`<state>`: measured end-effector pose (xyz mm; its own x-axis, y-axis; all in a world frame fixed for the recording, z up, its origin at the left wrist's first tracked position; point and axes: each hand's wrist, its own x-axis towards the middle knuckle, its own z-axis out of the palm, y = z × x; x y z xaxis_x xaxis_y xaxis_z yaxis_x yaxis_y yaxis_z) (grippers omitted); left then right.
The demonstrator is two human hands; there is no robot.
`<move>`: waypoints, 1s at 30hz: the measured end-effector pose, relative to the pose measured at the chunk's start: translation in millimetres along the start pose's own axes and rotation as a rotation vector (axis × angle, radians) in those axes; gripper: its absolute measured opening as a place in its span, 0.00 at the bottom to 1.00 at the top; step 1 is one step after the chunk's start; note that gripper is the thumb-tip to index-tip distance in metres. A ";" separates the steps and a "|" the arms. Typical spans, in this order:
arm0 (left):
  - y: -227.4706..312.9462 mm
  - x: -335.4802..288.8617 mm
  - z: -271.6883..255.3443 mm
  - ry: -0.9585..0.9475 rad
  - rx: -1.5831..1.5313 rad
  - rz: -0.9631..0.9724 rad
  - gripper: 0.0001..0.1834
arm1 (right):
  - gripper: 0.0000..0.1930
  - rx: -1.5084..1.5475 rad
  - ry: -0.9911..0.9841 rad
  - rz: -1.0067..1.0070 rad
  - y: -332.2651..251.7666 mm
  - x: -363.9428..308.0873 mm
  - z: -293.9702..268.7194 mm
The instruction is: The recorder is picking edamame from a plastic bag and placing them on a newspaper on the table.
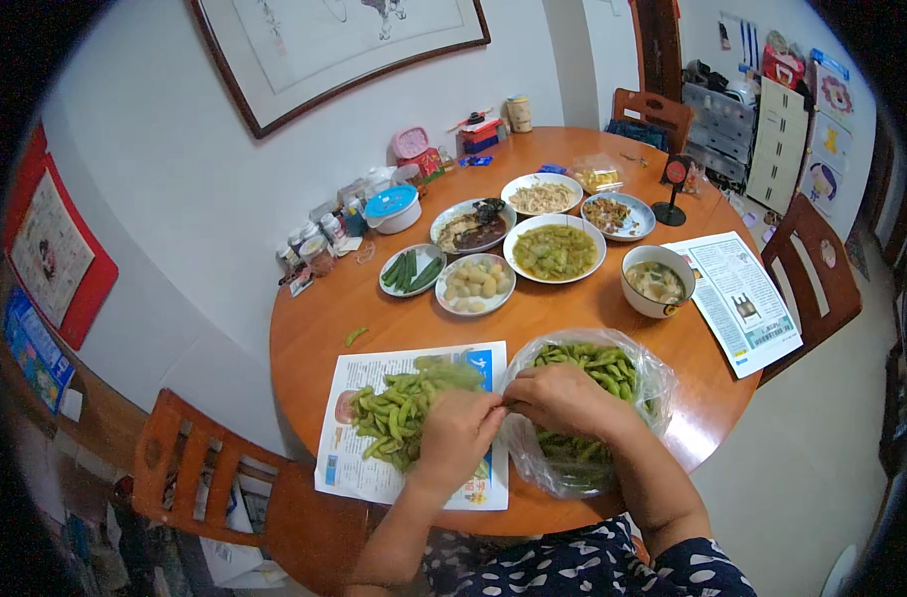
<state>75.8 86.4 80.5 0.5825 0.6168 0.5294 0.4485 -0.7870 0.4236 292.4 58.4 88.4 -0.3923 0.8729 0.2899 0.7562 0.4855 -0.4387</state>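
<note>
My 2 hands, left hand point(457, 430) and right hand point(561, 396), pinch 1 edamame pod point(497, 402) between them, lengthwise left-right, at the round table's point(314, 328) near edge.

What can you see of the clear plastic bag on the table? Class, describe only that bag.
The bag is thin, clear, crinkled plastic, glossy where light catches it. It lies open on the round wooden table near the front edge, just right of a printed sheet piled with pods. Green bean pods fill it, showing through its walls. The right hand rests over its mouth, the forearm crossing its lower part; the left hand meets it at the bag's left rim.
</note>
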 end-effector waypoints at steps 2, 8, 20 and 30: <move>0.1 -0.4 1.3 0.033 -0.011 0.008 0.07 | 0.10 -0.013 -0.027 0.019 1.6 -2.0 -2.9; -26.3 5.2 -9.0 0.027 0.025 -0.032 0.12 | 0.09 -0.037 -0.050 0.152 20.1 -28.6 -31.4; -56.5 25.1 1.0 -0.325 0.319 -0.226 0.19 | 0.10 -0.120 -0.061 0.212 26.8 -32.0 -40.6; -54.1 16.6 -10.0 -0.059 0.144 -0.133 0.09 | 0.13 -0.092 -0.111 0.145 13.5 -18.9 -32.6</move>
<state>54.4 139.3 73.7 0.5483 0.7175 0.4296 0.6139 -0.6942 0.3757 327.1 46.9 104.7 -0.3274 0.9356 0.1322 0.8516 0.3528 -0.3877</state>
